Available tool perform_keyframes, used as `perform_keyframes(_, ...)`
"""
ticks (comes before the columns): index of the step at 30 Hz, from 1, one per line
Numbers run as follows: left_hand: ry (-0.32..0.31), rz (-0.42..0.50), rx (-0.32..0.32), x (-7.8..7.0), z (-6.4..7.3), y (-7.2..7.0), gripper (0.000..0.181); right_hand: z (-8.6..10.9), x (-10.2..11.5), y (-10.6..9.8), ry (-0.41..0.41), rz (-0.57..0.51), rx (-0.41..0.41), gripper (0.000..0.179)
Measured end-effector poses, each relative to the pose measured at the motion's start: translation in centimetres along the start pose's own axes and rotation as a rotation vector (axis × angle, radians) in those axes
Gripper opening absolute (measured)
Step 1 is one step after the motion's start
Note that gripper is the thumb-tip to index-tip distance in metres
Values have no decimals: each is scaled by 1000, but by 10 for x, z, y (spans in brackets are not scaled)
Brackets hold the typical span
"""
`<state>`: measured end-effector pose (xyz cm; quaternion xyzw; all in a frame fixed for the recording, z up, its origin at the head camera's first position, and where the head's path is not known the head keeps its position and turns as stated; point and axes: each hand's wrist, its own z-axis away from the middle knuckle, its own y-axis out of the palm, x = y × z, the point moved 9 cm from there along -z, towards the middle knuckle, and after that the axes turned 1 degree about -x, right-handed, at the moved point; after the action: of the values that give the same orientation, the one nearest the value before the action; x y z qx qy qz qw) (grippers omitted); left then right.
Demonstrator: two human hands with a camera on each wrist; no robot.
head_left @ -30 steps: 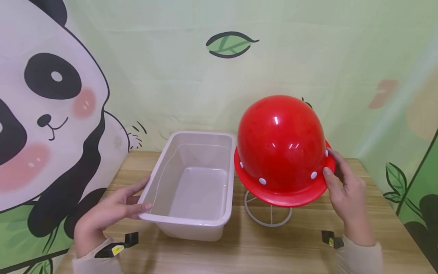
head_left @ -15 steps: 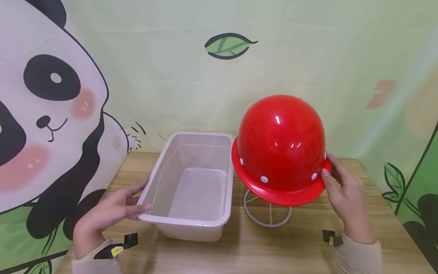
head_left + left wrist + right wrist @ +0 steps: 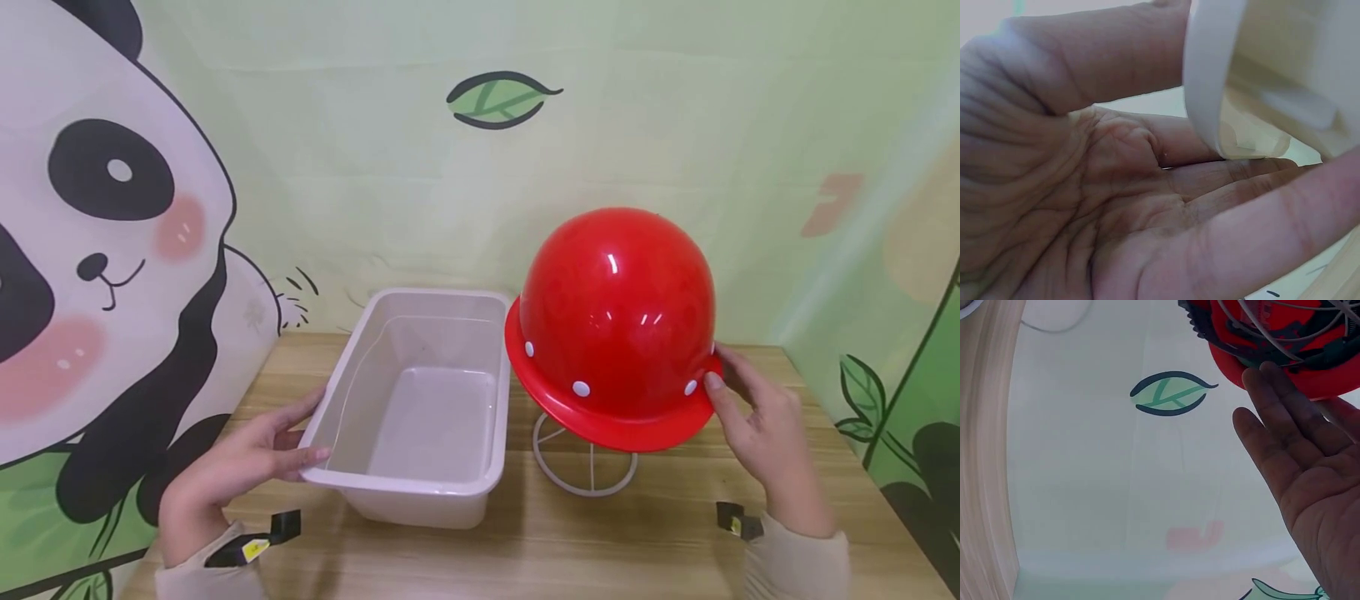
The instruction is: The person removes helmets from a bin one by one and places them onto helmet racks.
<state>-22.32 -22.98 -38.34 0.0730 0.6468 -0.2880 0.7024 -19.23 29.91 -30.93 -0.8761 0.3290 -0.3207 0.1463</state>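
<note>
A red hard hat (image 3: 618,325) with white rivets sits over a white wire stand (image 3: 585,492), whose upper part it hides. My right hand (image 3: 765,425) grips the brim at its right side, thumb on top and fingers beneath. In the right wrist view, fingertips reach under the brim, near the hat's inner straps (image 3: 1310,337). To the left stands an off-white plastic basin (image 3: 427,425) with nothing inside. My left hand (image 3: 247,458) holds its near left corner, the thumb over the rim and the other fingers along the outside. The left wrist view shows the rim (image 3: 1207,75) between thumb and fingers.
Basin and stand are on a wood-grain table (image 3: 570,558). A cloth backdrop (image 3: 660,125) printed with a panda (image 3: 112,250) and leaves rises right behind the table's back edge and along both sides.
The hard hat has tilted a little, its left brim moving slightly left and up. My right wrist has shifted slightly right. The left hand and basin look nearly the same.
</note>
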Motion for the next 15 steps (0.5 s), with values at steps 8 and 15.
perform_keyframes(8,37,-39,0,-3,0,1,89,-1,2,-4,46,9,-2,47)
perform_keyframes(15,33,-104,-44,-3,-1,-2,86,0,4,-7,31,24,-19,43)
